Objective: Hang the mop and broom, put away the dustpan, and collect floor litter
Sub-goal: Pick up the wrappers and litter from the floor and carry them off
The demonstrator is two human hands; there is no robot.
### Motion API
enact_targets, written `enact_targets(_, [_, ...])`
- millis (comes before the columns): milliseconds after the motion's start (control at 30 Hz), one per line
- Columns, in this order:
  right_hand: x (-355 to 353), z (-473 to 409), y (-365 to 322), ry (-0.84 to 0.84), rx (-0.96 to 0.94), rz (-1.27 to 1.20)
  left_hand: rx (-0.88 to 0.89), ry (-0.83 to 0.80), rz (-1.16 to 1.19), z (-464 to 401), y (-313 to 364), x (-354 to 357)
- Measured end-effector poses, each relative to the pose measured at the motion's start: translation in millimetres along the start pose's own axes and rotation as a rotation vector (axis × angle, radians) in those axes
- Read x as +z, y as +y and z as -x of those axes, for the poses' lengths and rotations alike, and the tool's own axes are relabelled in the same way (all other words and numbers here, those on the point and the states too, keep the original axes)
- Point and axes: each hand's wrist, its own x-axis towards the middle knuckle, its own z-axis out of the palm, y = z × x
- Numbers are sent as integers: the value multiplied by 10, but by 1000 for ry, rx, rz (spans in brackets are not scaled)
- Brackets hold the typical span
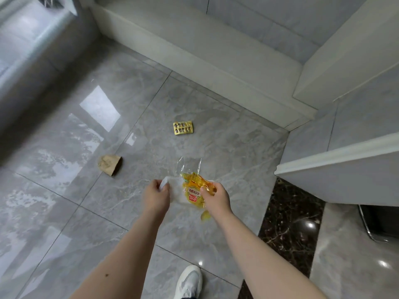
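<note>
- Your left hand (155,196) has its grip pinched on the left edge of a white bag (176,190), fingers curled over the rim, held above the grey tiled floor (64,190).
- At about ten o'clock from that hand, a crumpled brown paper scrap (110,164) lies on the floor, well apart from both hands and untouched.
- Between your two hands the white bag hangs stretched, and a yellow snack wrapper (193,190) with a clear plastic top sits against it; you cannot tell whether the wrapper is inside the bag or just in front of it.
- At twelve o'clock from the wrapper, farther off on the floor, a gold blister pack (183,127) lies flat, near the white baseboard (216,67) but not touching it.
- Your right hand (216,198) has its grip closed, pinching the right side of the yellow wrapper together with the bag's right edge.
- At six o'clock from the right hand, a small yellow bit (205,215) shows just below the wrapper; it is too blurred to say what it is.
- Low in the view, at six o'clock, your white shoe (190,281) stands on the tile.
- At four o'clock from the right hand, a dark marble strip (289,221) runs beside the grey tile, under a white cabinet edge (336,158).
</note>
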Motion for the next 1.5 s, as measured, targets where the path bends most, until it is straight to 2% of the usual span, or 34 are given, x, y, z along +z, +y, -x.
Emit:
enact_targets(233, [-476, -7, -466, 14, 8, -63, 34, -45, 96, 182, 650, 173])
enact_targets(367, [-525, -173, -551, 14, 59, -94, 20, -71, 115, 62, 745, 264])
enact_targets(500, [-448, -486, -564, 1, 111, -16, 19, -110, 87, -194, 737, 405])
enact_targets(900, [-14, -1543, -598, -88, 292, 159, -83, -193, -57, -1250, 576, 702])
enact_targets(1067, [165, -1896, -553, -106, 324, 140, -117, -206, -93, -1626, 457, 876])
enact_targets(1267, [388, -2340, -284, -131, 314, 186, -163, -225, -127, -2015, 169, 1232])
enact_targets(1433, [674, -2815, 153, -159, 348, 167, -123, -188, -383, -2437, -265, 1532])
enact_targets(1500, [771, -2957, 316, -146, 347, 148, -147, -172, -386, -2557, -428, 1634])
